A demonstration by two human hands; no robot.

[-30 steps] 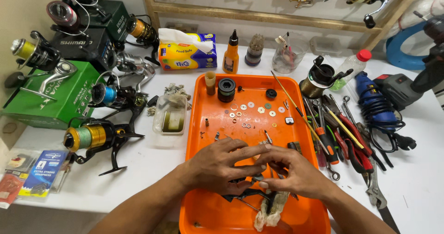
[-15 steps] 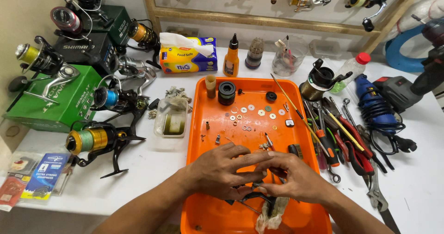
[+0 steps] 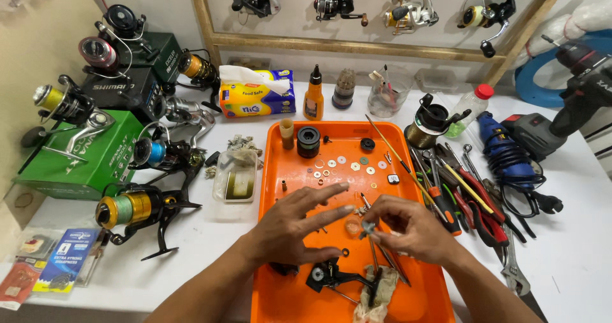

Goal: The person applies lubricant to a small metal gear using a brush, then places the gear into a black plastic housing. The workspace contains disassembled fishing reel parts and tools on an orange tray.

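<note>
We work over orange tray (image 3: pixel 421 278). Right hand (image 3: pixel 408 228) pinches small grey part (image 3: pixel 368 227) above tray middle. Left hand (image 3: pixel 299 227) open, fingers spread, steadying nearby. We'd keep part low over tray, washers (image 3: pixel 347 164) undisturbed, black reel body (image 3: pixel 331 275) close.

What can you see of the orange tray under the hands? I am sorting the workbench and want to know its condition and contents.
The orange tray is a rectangular plastic-looking tray with a raised rim, lying flat on the white table, long side running away from the person. Small washers and rings are spread across its far half, beside a black cylindrical part. Near its front edge lie a black reel body and a dirty rag. The left hand and right hand hover over its middle.
</note>
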